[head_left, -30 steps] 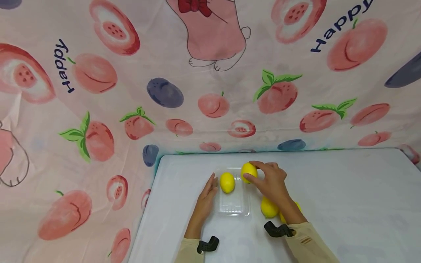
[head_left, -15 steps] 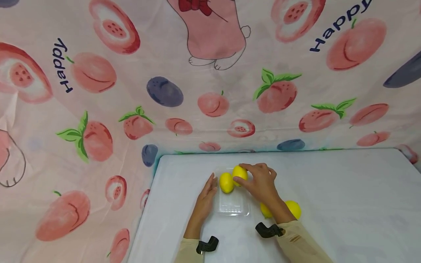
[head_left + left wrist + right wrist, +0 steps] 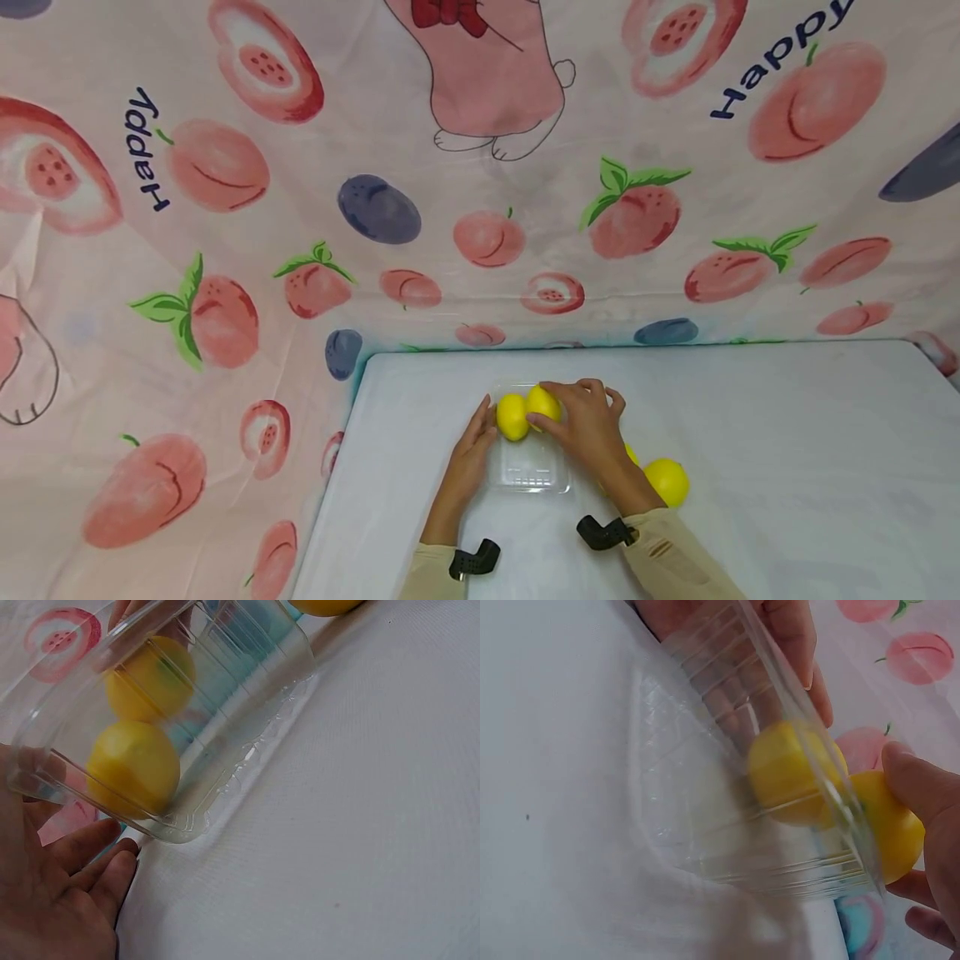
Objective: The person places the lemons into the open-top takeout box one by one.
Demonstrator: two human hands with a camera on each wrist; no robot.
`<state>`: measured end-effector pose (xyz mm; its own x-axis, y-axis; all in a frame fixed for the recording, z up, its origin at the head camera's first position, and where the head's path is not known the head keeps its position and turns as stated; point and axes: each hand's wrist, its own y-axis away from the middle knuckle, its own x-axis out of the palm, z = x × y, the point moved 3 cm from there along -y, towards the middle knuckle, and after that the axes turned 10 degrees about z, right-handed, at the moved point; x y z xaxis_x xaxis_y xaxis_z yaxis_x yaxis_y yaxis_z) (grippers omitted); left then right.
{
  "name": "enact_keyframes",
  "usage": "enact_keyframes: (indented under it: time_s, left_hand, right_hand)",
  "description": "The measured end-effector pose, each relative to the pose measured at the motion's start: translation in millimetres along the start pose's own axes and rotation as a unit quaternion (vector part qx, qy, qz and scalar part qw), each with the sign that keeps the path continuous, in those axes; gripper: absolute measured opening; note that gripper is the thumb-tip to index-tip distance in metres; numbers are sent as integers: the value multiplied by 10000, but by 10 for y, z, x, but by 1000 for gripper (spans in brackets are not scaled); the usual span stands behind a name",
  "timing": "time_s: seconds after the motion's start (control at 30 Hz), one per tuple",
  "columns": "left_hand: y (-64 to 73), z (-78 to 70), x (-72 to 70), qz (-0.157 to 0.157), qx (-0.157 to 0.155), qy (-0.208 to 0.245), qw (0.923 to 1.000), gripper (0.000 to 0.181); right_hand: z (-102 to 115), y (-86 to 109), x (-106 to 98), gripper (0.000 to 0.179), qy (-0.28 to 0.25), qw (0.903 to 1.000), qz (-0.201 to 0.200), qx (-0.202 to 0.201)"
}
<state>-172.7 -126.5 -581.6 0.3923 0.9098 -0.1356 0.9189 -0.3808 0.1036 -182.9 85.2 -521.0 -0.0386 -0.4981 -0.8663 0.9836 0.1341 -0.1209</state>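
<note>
One lemon [image 3: 512,417] lies in the clear tray [image 3: 528,458]; the next lemon [image 3: 542,404], pinched beside it by my right hand [image 3: 588,427], seems nearly placed. My left hand [image 3: 471,448], fingers extended, flanks the tray. Outside, two lemons [image 3: 667,482] presumably remain.

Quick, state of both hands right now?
Left hand: open, beside the clear plastic container.
Right hand: holding a yellow lemon between thumb and fingers.
</note>
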Motion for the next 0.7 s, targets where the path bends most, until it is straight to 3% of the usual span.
enact_keyframes:
  time_s: [0.7]
  left_hand:
    - [0,-29,2,-76,-159,-60,9998,55]
  right_hand:
    - [2,-15,-4,56,-261,9996,60,-74]
